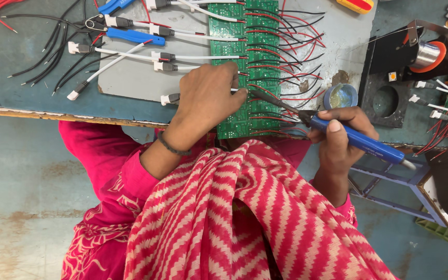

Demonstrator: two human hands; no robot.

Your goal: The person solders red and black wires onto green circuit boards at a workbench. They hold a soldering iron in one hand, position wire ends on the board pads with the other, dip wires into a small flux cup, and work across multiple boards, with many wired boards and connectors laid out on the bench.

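- While the grey work plate point(130, 78) carries everything, the green circuit boards point(245, 41) lie at its 3 o'clock side, red and black wires point(291, 52) fanning further toward 3 o'clock
- left hand point(206, 98), fingers curled, presses on the boards and pinches a thin white lead; a slip could shift the joint
- right hand point(338, 137), clenched round the blue soldering iron point(359, 140), aims its tip toward 10 o'clock, close to left fingertips: burn risk
- small flux tin point(340, 96) sits open at 12 o'clock of the right hand
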